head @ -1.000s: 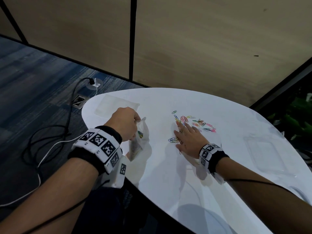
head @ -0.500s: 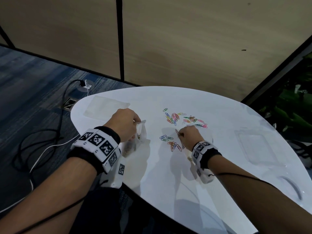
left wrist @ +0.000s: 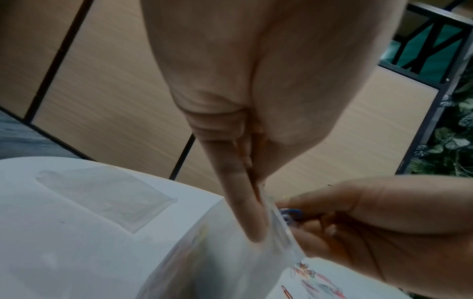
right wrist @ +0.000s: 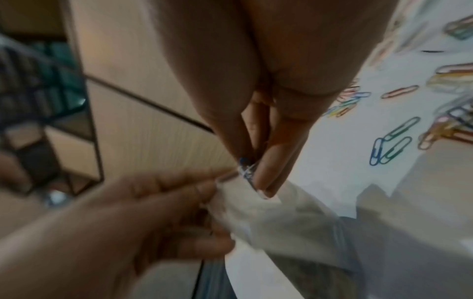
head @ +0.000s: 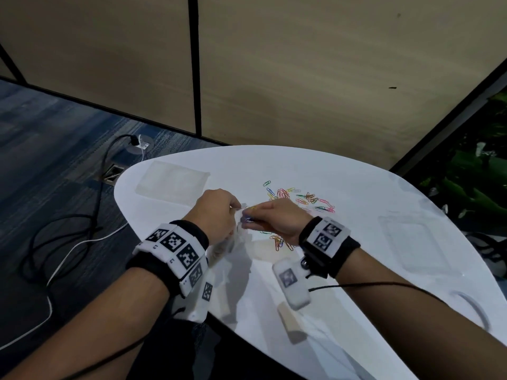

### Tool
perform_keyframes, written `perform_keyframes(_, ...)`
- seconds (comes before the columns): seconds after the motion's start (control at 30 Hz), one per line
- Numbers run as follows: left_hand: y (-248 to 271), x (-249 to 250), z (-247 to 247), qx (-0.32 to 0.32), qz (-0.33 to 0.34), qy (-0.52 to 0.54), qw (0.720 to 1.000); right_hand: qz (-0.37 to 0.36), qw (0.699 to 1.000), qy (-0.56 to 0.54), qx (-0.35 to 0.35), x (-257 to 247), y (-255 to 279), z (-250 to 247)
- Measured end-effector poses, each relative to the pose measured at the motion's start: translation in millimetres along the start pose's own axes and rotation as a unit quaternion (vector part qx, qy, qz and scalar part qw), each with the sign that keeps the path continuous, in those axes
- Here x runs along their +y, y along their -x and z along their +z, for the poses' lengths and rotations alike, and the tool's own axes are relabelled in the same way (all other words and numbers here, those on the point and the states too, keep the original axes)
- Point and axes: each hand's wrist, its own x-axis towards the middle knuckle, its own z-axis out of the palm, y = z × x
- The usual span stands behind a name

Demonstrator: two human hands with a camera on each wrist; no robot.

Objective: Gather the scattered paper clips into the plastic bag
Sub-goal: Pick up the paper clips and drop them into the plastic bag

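Note:
My left hand (head: pixel 216 215) pinches the top edge of a clear plastic bag (head: pixel 233 242) and holds it upright above the white table (head: pixel 356 187); the bag (left wrist: pixel 217 263) hangs below my finger in the left wrist view. My right hand (head: pixel 277 218) pinches blue paper clips (right wrist: pixel 245 165) right at the bag's mouth (right wrist: pixel 240 182). A colourful scatter of paper clips (head: pixel 301 197) lies on the table beyond my hands. A smaller cluster of clips (head: pixel 279 241) lies under my right wrist.
A flat clear bag (head: pixel 172 182) lies at the table's far left, another clear bag (head: pixel 419 242) at the right. Cables (head: pixel 68 242) run over the blue carpet on the left. A wood panel wall (head: pixel 301 78) stands behind, plants (head: pixel 472 182) to the right.
My right hand picked clips off the table and moved left to the bag's mouth. The left hand kept hold of the bag.

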Motion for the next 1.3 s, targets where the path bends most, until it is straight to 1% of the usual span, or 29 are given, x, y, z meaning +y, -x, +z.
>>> perform_keyframes(0.07, 2, 1, 5, 0.01, 0.01, -0.006, 1.0, -0.021, 0.996, 0.082, 0.011, 4, 0, 10)
perform_keyframes(0.17, 4, 1, 5, 0.028, 0.018, -0.005, 0.999, -0.044, 0.98, 0.19, -0.03, -2, 4, 12)
perform_keyframes(0.27, 2, -4, 4, 0.034, 0.016, 0.014, 0.999, -0.062, 0.962, 0.257, -0.075, -13, 12, 5)
perform_keyframes(0.33, 2, -4, 5, 0.032, 0.016, 0.025, 0.999, -0.08, 0.953, 0.273, -0.099, -22, 12, -8)
perform_keyframes(0.37, 1, -4, 5, 0.031, 0.02, 0.03, 0.999, -0.095, 0.954, 0.269, -0.096, -27, 9, -16)
perform_keyframes(0.4, 0, -4, 5, 0.028, 0.024, 0.036, 0.999, -0.112, 0.955, 0.265, -0.071, -32, 1, -26)
perform_keyframes(0.43, -2, -4, 6, 0.024, 0.026, 0.045, 0.998, -0.133, 0.952, 0.275, -0.026, -35, -11, -37)
perform_keyframes(0.47, -3, -4, 7, 0.019, 0.025, 0.057, 0.998, -0.157, 0.933, 0.322, 0.037, -38, -28, -49)
perform_keyframes(0.5, -4, -4, 8, 0.013, 0.025, 0.068, 0.997, -0.178, 0.891, 0.407, 0.093, -38, -47, -61)
perform_keyframes(0.53, -4, -4, 10, 0.008, 0.027, 0.073, 0.997, -0.183, 0.833, 0.509, 0.118, -37, -65, -69)
perform_keyframes(0.57, -4, -3, 12, 0.004, 0.029, 0.072, 0.997, -0.17, 0.778, 0.595, 0.109, -33, -83, -75)
perform_keyframes(0.6, -4, -2, 14, 0.001, 0.033, 0.065, 0.997, -0.146, 0.74, 0.651, 0.083, -27, -100, -78)
perform_keyframes(0.67, -5, -1, 17, -0.003, 0.041, 0.042, 0.998, -0.102, 0.691, 0.715, 0.042, -11, -128, -78)
perform_keyframes(0.73, -6, 0, 17, -0.002, 0.046, 0.019, 0.999, -0.07, 0.633, 0.77, 0.032, 6, -142, -76)
perform_keyframes(0.77, -7, 0, 17, -0.005, 0.045, 0.014, 0.999, -0.066, 0.61, 0.789, 0.031, 15, -143, -76)
perform_keyframes(0.8, -8, -1, 17, -0.012, 0.042, 0.012, 0.999, -0.067, 0.599, 0.797, 0.032, 23, -139, -77)
perform_keyframes(0.87, -7, -1, 17, -0.03, 0.034, 0.015, 0.999, -0.09, 0.599, 0.795, 0.026, 41, -129, -86)
perform_keyframes(0.97, -5, 0, 19, -0.047, 0.031, 0.02, 0.998, -0.131, 0.579, 0.804, 0.031, 60, -115, -111)
perform_keyframes(1.0, -5, 1, 20, -0.051, 0.032, 0.019, 0.998, -0.148, 0.577, 0.803, 0.03, 63, -111, -119)
perform_keyframes(1.1, -2, 6, 26, -0.058, 0.038, 0.005, 0.998, -0.207, 0.591, 0.779, 0.037, 63, -91, -126)
perform_keyframes(1.17, -1, 11, 31, -0.055, 0.055, -0.009, 0.997, -0.214, 0.599, 0.769, 0.059, 61, -82, -127)
perform_keyframes(1.2, -1, 13, 33, -0.053, 0.063, -0.01, 0.997, -0.202, 0.611, 0.761, 0.076, 60, -80, -127)
perform_keyframes(1.23, -1, 15, 35, -0.054, 0.067, -0.008, 0.996, -0.187, 0.631, 0.746, 0.097, 58, -79, -128)
perform_keyframes(1.27, -3, 17, 36, -0.056, 0.07, -0.005, 0.996, -0.174, 0.665, 0.716, 0.123, 55, -78, -130)
perform_keyframes(1.3, -4, 19, 38, -0.059, 0.07, -0.003, 0.996, -0.16, 0.705, 0.673, 0.152, 52, -78, -133)
